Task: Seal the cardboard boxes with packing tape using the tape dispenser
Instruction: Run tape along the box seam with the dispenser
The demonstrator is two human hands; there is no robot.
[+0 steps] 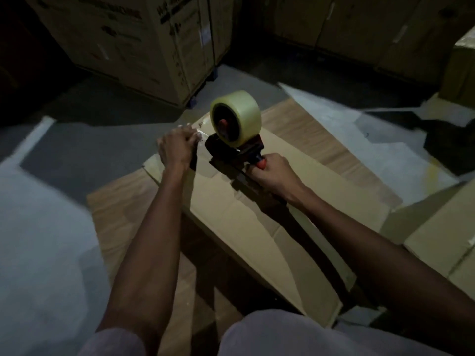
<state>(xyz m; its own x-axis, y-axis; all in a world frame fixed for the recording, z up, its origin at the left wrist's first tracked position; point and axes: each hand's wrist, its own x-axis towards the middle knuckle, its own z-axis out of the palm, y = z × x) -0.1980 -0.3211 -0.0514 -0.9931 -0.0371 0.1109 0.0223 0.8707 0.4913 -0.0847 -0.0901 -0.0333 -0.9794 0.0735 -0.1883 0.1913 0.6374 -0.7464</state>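
A long, narrow cardboard box (303, 176) lies in front of me on flattened cardboard. A red tape dispenser (231, 147) with a large roll of clear tape (236, 116) stands over the box's far left end. My right hand (270, 173) grips the dispenser's red handle. My left hand (174, 147) sits at the box's far corner, fingers curled, pinching the loose end of clear tape (199, 132) drawn from the dispenser. The lighting is dim and dark shadows fall across the box top.
Tall printed cartons (133, 44) stand at the back, more cartons (359, 29) behind on the right. Another cardboard box (442, 242) lies at the right. Flat cardboard sheets (115, 227) and pale plastic sheeting (38, 240) cover the floor. My knees (282, 335) show at the bottom.
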